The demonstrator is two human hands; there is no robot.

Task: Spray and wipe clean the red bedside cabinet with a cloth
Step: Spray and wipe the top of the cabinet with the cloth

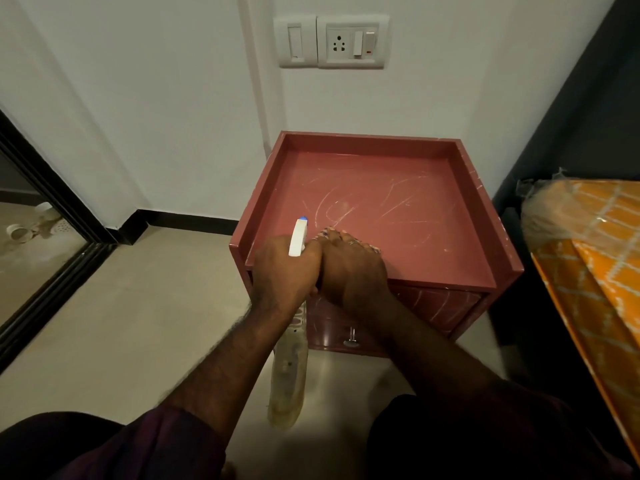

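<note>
I watch the left hand (284, 271) grip the spray bottle (297, 239) over the red cabinet (398, 202) while the right hand (349, 268) presses the cloth (374, 249) flat; wiping looks next.

A right hand (349, 268) covers nearly all of the cloth (374, 249) on the red cabinet (367, 136), with only a patterned edge showing past the fingers (335, 238). The left hand (284, 268) hides the neck and trigger of the spray bottle (298, 239), whose lower body is a blur. Both forearms screen much of the drawer front (436, 306). The bed (588, 258) runs off the right edge.
</note>
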